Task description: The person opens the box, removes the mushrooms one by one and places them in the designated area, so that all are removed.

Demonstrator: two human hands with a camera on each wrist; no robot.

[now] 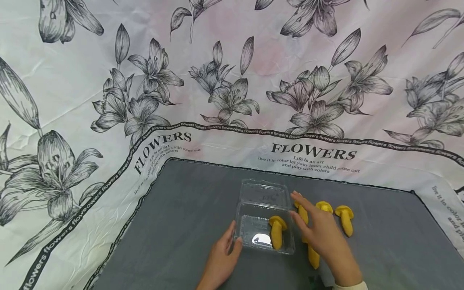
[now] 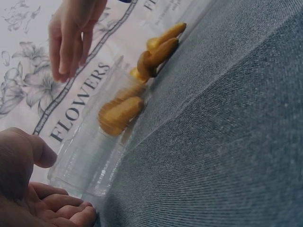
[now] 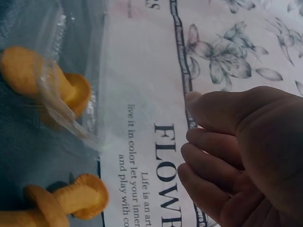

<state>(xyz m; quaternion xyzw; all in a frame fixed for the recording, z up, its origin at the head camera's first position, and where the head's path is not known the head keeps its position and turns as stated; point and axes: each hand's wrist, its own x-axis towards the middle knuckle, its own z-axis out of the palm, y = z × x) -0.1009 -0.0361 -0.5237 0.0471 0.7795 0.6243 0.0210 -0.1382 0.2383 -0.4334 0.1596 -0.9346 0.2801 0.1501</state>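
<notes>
A clear plastic box [image 1: 250, 229] sits on the grey tabletop, its hinged lid [image 1: 264, 193] folded back away from me. Inside, along its right side, lies one yellow mushroom [image 1: 276, 237]. My left hand [image 1: 221, 259] is at the box's near left corner, thumb and fingers spread around it; whether they touch the plastic is hard to tell. Just right of the box, my right hand [image 1: 324, 237] hovers with nothing in its loosely bent fingers. Beneath and beside it lie several more yellow mushrooms, including a separate mushroom [image 1: 346, 221] at the far right, others partly hidden.
A white cloth [image 1: 232, 161] printed with flowers and lettering borders the grey tabletop [image 1: 181, 209] at the back and sides. It rises behind like a backdrop.
</notes>
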